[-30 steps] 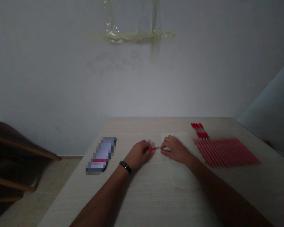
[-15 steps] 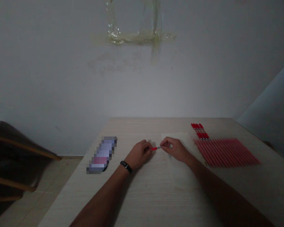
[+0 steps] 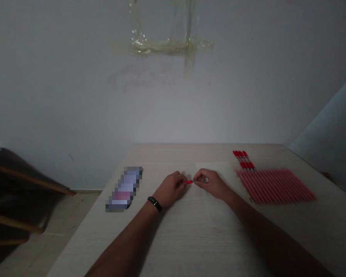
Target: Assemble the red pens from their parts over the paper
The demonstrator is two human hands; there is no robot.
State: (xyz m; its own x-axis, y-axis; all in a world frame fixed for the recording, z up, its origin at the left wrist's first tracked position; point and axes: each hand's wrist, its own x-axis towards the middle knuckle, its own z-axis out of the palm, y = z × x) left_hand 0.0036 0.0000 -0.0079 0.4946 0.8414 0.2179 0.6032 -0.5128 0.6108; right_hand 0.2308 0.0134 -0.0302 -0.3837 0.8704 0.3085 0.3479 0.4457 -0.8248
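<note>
Low over the tabletop, my left hand [image 3: 173, 186] is closed in a pinch on a red pen [image 3: 188, 182], whose body is mostly covered by the fingers. My right hand [image 3: 210, 182] pinches the pen's narrow greyish tip from the other side. Only a short red section shows between the two sets of fingertips. Right of my right hand, several red pens [image 3: 244, 160] with clear middles lie side by side. In front of them a row of slim pinkish-red sticks [image 3: 276, 186] is laid out; their exact kind is hard to make out.
A phone [image 3: 123, 189], blurred out, lies at the left of the wooden table [image 3: 173, 238]. Under my right hand is a pale, thin sheet [image 3: 219, 209]. The wall [image 3: 173, 111] stands behind the table, and a dark piece of furniture [image 3: 14, 200] is at far left.
My right fingertips have moved slightly left, closer to my left hand, so less of the grey tip shows. Things on the table have stayed put.
</note>
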